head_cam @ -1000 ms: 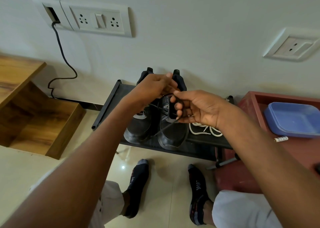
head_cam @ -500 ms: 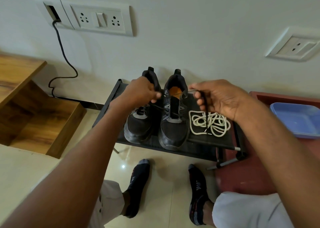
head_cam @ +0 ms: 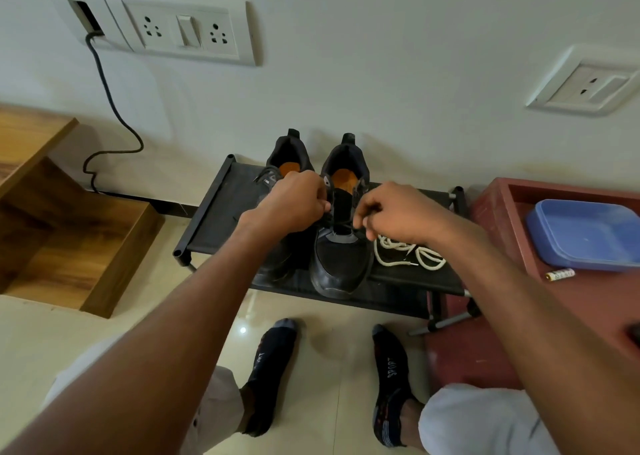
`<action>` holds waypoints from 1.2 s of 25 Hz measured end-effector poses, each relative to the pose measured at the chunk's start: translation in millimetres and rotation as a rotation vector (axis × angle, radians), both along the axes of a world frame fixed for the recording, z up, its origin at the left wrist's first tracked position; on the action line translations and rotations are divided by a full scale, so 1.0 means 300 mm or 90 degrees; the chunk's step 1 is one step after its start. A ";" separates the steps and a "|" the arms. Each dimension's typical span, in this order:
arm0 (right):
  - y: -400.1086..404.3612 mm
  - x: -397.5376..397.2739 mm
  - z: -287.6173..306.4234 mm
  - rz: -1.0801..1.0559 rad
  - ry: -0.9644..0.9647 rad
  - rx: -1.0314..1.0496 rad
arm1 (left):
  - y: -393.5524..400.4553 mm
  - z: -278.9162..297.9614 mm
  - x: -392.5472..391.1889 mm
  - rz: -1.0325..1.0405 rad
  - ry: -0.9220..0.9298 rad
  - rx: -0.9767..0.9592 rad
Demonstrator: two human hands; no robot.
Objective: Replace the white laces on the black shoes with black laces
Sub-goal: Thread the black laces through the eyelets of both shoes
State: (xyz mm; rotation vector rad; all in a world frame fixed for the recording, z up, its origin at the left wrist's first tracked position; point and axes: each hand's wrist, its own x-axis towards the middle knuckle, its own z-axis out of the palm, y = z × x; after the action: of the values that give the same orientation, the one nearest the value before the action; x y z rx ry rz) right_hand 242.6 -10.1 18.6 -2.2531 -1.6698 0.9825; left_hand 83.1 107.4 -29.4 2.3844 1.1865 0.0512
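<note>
Two black shoes stand side by side on a low black rack (head_cam: 221, 226), toes toward me. The right shoe (head_cam: 341, 264) carries a black lace (head_cam: 341, 225) across its lower eyelets. My left hand (head_cam: 291, 202) pinches the lace end at the shoe's left side. My right hand (head_cam: 391, 212) pinches the other end at the right side. The left shoe (head_cam: 289, 153) is mostly hidden under my left hand and arm. A loose pile of white laces (head_cam: 412, 255) lies on the rack just right of the right shoe.
A red table (head_cam: 498, 212) stands at the right with a blue plastic tray (head_cam: 585, 236) and a small battery (head_cam: 561, 274). Wooden steps (head_cam: 69, 233) are at the left. A black cable (head_cam: 110, 108) hangs from the wall socket. My socked feet (head_cam: 273, 368) rest on the tiled floor.
Both hands came down from holding the lace up and apart, and now sit close at either side of the right shoe's tongue. The camera view shifted slightly.
</note>
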 end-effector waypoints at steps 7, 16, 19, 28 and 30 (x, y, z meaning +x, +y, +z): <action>-0.025 0.025 -0.002 0.064 -0.076 -0.274 | 0.019 -0.004 0.026 -0.007 0.011 -0.036; -0.015 0.018 0.017 0.077 -0.011 -0.131 | 0.013 -0.007 0.029 0.003 0.018 -0.042; 0.005 0.011 0.015 0.010 0.061 0.090 | 0.015 0.003 0.025 0.021 0.045 -0.037; 0.024 0.039 0.034 -0.133 0.172 0.272 | -0.052 0.163 0.033 0.031 -0.364 -0.415; 0.023 0.075 0.022 -0.183 0.012 0.335 | -0.026 0.157 0.006 0.081 -0.292 -0.335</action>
State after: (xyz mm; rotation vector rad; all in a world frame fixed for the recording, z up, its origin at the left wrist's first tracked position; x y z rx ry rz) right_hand 265.2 -3.1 25.2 -2.0297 -1.3421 0.4308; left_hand 84.9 99.5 17.8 1.7187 0.9773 0.2759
